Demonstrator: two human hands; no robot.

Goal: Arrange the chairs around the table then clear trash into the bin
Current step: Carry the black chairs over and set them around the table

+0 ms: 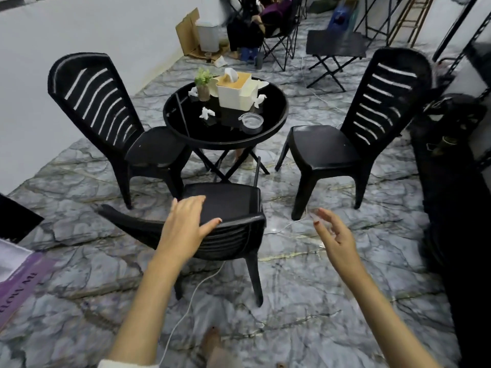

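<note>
A round black table (186, 128) stands mid-room with crumpled tissues (206, 113) and a clear plastic cup lid (251, 121) on it. Black plastic chairs flank it: one on the left (106, 112), one on the right (358, 128). A third chair (225, 208) stands nearest me, its backrest toward me. My left hand (186, 224) hovers with straight fingers over the top of that backrest, thumb at its rim. To the right of the chair my right hand (334, 235) hangs in the air, fingers loose, holding nothing.
A cream tissue box (236, 91) and a small potted plant (203, 83) sit on the table. A white bin (208, 35) stands by the far wall beside cardboard. A white cable (191, 296) runs across the marble floor. Folding furniture and a seated person are behind.
</note>
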